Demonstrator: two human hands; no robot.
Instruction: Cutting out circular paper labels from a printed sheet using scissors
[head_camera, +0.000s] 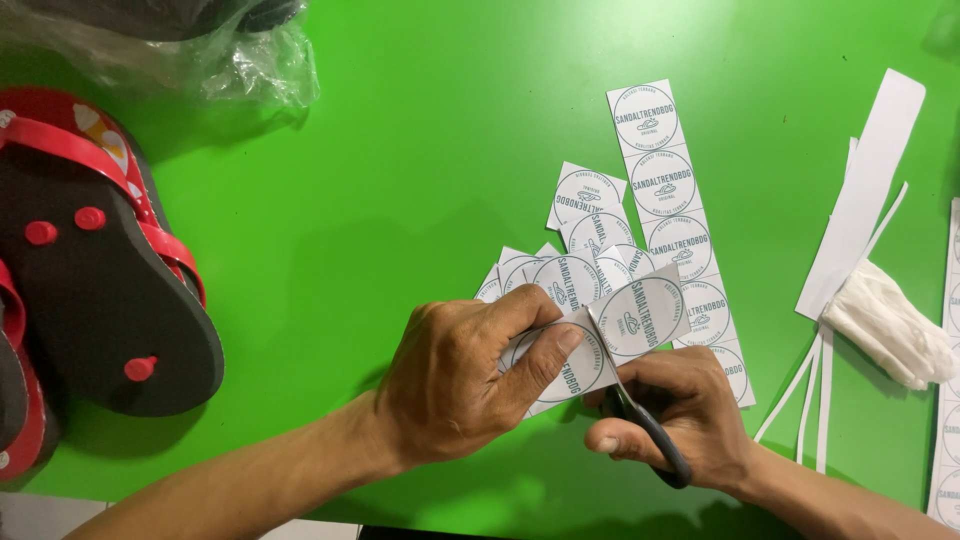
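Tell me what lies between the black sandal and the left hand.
Only bare green table lies between the black sandal and the left hand, seen in the head view.

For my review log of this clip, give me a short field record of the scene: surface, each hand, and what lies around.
surface: green table
left hand: pinches a paper strip of round printed labels
right hand: grips black-handled scissors, blades in the strip
cut pieces: pile of square labels just beyond the hands
uncut: label strip lying flat, right of the pile
trimmings: white paper offcuts and a white glove, far right
left edge: red-strapped black sandals
top left: clear plastic bag
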